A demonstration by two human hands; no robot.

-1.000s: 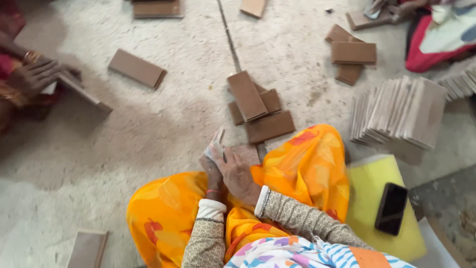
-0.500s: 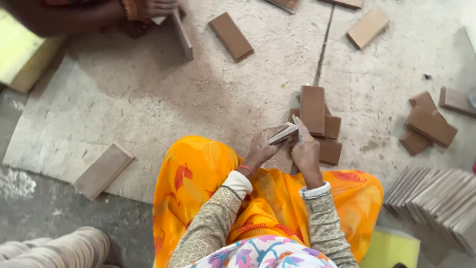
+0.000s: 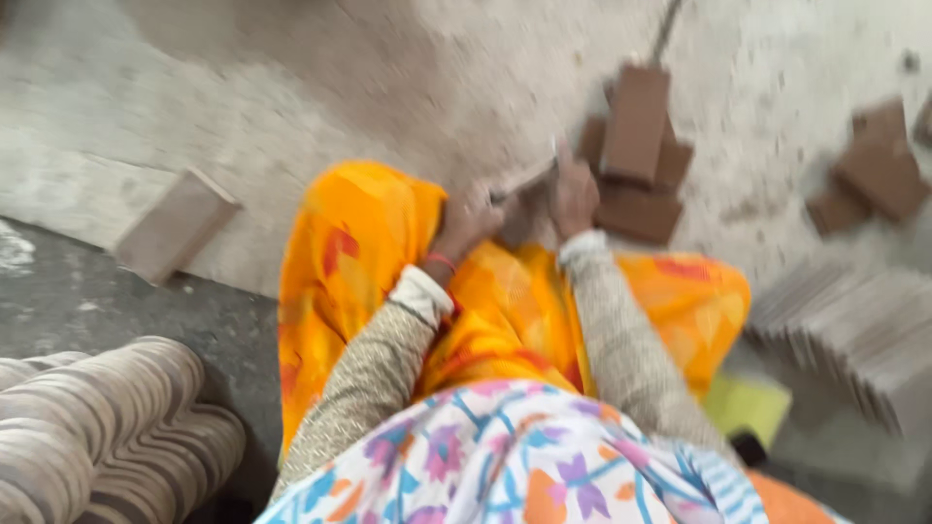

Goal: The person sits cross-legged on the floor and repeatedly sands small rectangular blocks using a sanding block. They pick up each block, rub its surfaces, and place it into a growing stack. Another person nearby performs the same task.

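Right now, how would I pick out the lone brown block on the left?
Start at the orange-draped knee and look left along the pale mat's edge. The flat brown block lies there alone, tilted, far from the stacked pile beyond the hands.

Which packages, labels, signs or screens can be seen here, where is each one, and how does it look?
No package, label, sign or lit screen shows clearly; the picture is blurred.
Small dark object: by the person's right side, at the edge of a yellow-green pad; too blurred to tell whether it is a screen.
Flat brown pieces: on the floor ahead of both hands, plain.
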